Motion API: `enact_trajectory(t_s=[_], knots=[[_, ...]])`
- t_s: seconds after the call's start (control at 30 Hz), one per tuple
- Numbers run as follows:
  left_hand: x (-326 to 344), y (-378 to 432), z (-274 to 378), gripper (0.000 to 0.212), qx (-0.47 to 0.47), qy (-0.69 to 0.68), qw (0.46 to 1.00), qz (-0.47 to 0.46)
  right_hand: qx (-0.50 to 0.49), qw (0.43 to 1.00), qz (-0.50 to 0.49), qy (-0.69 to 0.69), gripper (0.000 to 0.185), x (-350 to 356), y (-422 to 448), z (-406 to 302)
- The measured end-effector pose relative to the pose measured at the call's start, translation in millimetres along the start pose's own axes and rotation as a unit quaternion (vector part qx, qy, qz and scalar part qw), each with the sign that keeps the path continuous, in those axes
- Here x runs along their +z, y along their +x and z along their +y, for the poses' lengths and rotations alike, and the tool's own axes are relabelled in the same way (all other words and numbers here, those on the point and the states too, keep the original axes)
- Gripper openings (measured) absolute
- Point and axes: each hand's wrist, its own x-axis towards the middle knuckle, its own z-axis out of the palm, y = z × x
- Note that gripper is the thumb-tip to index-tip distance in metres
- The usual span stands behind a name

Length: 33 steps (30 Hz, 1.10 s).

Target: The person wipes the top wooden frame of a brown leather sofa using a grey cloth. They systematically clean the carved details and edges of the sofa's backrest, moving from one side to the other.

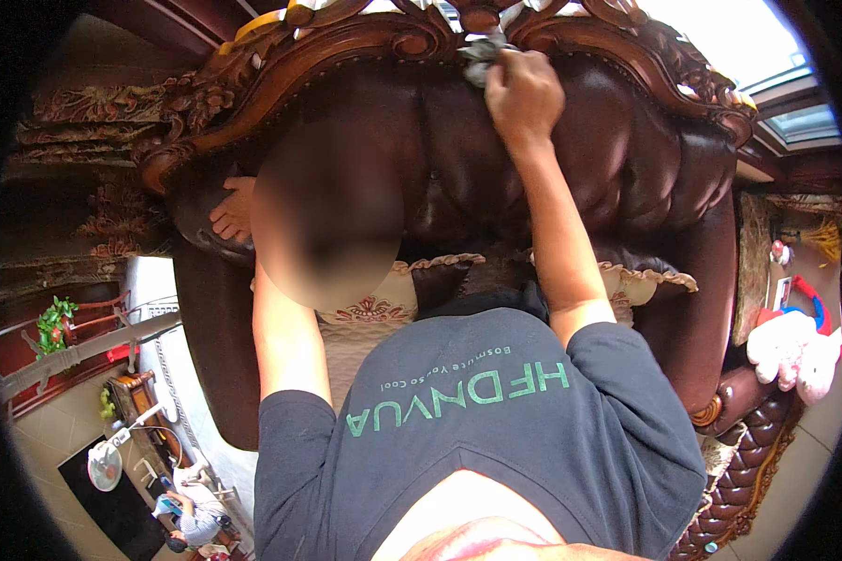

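A dark brown leather sofa backrest [456,161] with a carved wooden frame [323,49] spans the view before me. At its top centre, my right hand [526,95] grips a crumpled grey cloth [486,57] against the edge where leather and carved wood meet. My left hand [234,209] rests on the leather near the left end of the backrest, its fingers spread, with no object seen in it. A blurred round patch hides part of the left wrist and forearm and the leather beside them.
Cushions with ruffled edges [368,308] lie on the seat. Plush toys [796,350] are at the right beside a sofa arm. A white fan [105,464] and another person [200,519] are far off at lower left. A window [800,126] is at upper right.
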Motion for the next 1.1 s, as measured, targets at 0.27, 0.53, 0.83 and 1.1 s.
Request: enact_trajectory(t_s=[0.27, 0.53, 0.83, 1.1], knots=[[-9.8, -2.9, 8.6, 0.061, -0.010, -0.013, 0.999, -0.039, -0.070, 0.994, 0.033, 0.081, 0.013, 25.0, 22.5, -6.5], [10.4, 7.6, -3.4, 0.061, -0.002, 0.014, 1.000, -0.010, -0.011, 0.997, -0.009, 0.071, 0.011, 5.3, 21.3, 10.7], [-14.5, -5.7, 0.3, 0.077, 0.015, 0.012, 0.999, -0.034, -0.004, 0.993, 0.047, 0.110, 0.010, 44.5, 26.0, -40.6], [30.4, 8.5, -2.0, 0.060, -0.016, 0.031, 0.997, 0.074, 0.109, 0.974, 0.044, 0.195, 0.014, 7.7, 7.3, -0.1]])
